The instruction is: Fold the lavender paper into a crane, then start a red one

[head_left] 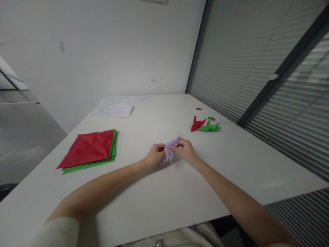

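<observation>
A folded lilac paper piece (170,151) is held just above the white table (159,199) near its middle. My left hand (155,154) pinches its left side with curled fingers. My right hand (186,150) pinches its right side, fingers pressed together on the upper flap. Both hands touch the paper and almost meet around it.
A stack of creased red and green paper sheets (89,149) lies at the left. A folded red paper flower (197,124) with a green paper stem (210,127) rests at the right rear. White printed sheets (114,109) lie at the far edge by the wall. Window blinds (269,85) run along the right.
</observation>
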A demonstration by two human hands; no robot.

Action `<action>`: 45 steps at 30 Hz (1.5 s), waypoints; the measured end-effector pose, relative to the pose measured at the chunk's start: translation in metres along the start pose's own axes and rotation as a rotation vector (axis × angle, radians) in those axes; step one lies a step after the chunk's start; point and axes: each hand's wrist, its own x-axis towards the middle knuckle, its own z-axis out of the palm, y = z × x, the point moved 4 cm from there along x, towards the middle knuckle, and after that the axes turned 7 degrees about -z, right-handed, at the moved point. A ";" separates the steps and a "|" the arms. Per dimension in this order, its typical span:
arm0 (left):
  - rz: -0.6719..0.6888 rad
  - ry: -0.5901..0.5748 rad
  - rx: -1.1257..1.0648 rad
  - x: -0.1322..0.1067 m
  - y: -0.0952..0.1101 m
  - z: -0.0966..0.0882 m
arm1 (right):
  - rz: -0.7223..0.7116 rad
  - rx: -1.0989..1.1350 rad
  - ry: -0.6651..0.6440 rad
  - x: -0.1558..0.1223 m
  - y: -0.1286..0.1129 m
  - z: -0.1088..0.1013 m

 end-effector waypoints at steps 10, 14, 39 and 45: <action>0.044 -0.024 0.180 -0.003 0.000 0.001 | 0.232 0.219 0.050 0.002 0.023 0.001; 0.033 -0.040 0.210 -0.004 0.000 0.003 | 0.316 0.283 0.013 -0.002 0.027 0.005; 0.102 -0.063 0.203 -0.009 0.012 0.004 | 0.452 0.420 0.073 0.002 0.024 -0.007; 0.084 -0.077 0.166 -0.009 0.012 0.005 | 0.462 0.417 0.091 0.003 0.025 -0.008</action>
